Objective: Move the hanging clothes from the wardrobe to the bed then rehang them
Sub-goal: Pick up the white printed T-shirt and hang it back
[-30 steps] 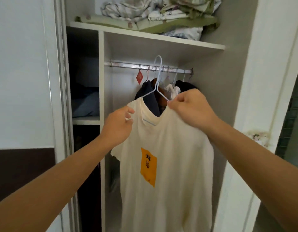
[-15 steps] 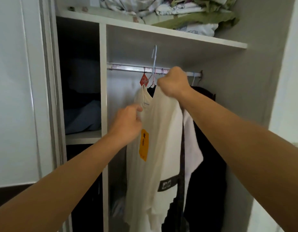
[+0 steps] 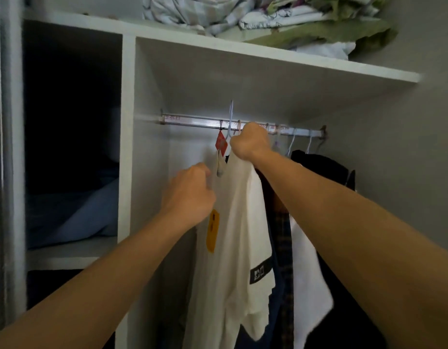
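A cream T-shirt with an orange patch hangs edge-on from a white wire hanger, whose hook rises above the metal wardrobe rail. My right hand grips the shirt's shoulder and the hanger just below the rail. My left hand holds the shirt's other shoulder lower down, fingers curled on the cloth. Behind hang a dark garment, a plaid one and a white one.
A red diamond tag dangles from the rail beside the hanger. Folded bedding is piled on the top shelf. A left compartment holds blue fabric on a shelf. The wardrobe's grey side wall is close on the right.
The shirt has been turned from facing me to edge-on and carried up into the wardrobe. My right hand has risen to the rail, and the hanger's hook now stands above it.
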The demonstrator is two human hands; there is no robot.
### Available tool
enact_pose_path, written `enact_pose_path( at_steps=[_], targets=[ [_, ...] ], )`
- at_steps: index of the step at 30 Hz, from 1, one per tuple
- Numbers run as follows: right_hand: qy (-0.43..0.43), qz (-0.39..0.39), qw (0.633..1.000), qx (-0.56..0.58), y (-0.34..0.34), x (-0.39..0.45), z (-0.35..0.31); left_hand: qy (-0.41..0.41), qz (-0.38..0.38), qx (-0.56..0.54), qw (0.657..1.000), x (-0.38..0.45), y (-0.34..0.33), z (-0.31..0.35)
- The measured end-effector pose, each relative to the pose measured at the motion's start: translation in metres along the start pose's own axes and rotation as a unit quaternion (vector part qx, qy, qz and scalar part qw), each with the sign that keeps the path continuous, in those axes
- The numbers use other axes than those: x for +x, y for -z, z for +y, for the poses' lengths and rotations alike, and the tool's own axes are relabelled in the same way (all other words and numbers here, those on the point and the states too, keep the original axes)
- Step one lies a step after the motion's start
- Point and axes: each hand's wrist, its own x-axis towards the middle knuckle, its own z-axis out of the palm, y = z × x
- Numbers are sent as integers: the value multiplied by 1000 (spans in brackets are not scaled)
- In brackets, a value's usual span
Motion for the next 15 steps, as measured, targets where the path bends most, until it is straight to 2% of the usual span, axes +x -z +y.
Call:
enact_pose_path(
  at_steps=[6, 15],
  targets=[
    [6, -14, 1000, -20, -15, 45, 17, -3, 8, 16, 1000, 20, -19, -7],
    [-7, -2, 1000, 24, -61, 75, 32, 15, -7, 58, 998, 35, -30, -10]
  ],
)
